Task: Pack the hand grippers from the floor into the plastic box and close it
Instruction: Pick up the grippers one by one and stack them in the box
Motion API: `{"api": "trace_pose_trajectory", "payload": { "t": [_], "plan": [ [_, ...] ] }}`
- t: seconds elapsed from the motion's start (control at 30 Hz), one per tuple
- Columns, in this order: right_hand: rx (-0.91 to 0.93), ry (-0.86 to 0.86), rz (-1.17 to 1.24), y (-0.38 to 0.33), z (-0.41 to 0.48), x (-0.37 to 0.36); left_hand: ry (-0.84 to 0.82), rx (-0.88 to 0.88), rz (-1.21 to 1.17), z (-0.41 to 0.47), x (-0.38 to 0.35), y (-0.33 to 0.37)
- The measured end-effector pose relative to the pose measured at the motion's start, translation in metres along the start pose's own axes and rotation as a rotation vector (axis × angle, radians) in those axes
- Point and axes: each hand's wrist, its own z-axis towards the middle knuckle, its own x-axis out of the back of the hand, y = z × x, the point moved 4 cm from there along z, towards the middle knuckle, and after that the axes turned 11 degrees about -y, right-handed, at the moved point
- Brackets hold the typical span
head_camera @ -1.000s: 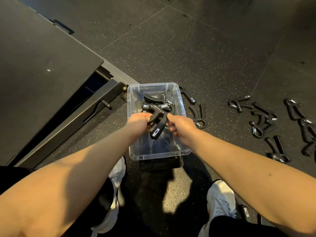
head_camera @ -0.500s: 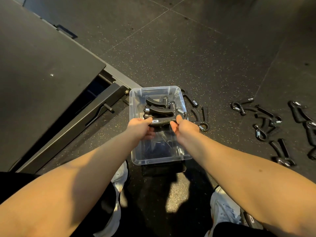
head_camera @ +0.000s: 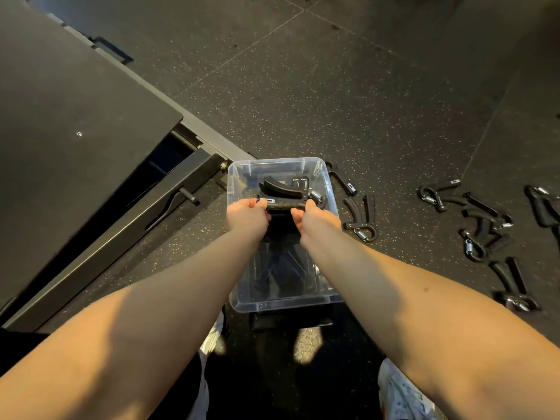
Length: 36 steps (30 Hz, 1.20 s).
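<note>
At 9 o'clock from us lies a dark platform (head_camera: 75, 131) with a metal frame along its edge. Just right of it, the clear plastic box (head_camera: 272, 306) stands open on the speckled floor (head_camera: 333, 101), over a dark flat piece (head_camera: 291, 322) that shows at its 6 o'clock side.

Our left hand (head_camera: 247, 215) curls its fingers (head_camera: 257, 204) round the left end of a black hand gripper (head_camera: 283, 205). Our right hand (head_camera: 315, 219) pinches the right end. A second ago we held this gripper tilted above the middle of the box. Now it lies level, lowered onto the grippers in the box (head_camera: 281, 187) at the 12 o'clock end, and both hands have moved forward with it.

At 3 o'clock of the box, one gripper (head_camera: 362, 219) lies just beside the wall, another (head_camera: 342, 183) at 1 o'clock. Well apart, further right, a scattered group of grippers (head_camera: 472, 219) lies on the floor where it lay before.
</note>
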Motion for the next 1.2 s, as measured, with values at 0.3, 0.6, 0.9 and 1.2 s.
{"api": "trace_pose_trajectory", "payload": {
  "t": [0.3,0.6,0.9,1.2],
  "plan": [
    [0.077,0.201,-0.094,-0.002,0.006,-0.012,0.069,-0.089,0.125,0.014,-0.009,-0.003],
    [0.034,0.179,-0.076,0.002,0.007,-0.007,-0.024,-0.005,0.089,0.020,-0.017,-0.006],
    [0.019,0.124,0.051,0.000,0.003,-0.008,0.012,0.054,0.098,0.029,-0.018,-0.004],
    [-0.112,0.143,-0.189,-0.001,-0.005,-0.013,-0.025,0.214,0.226,0.022,-0.021,-0.008]
  ]
}}
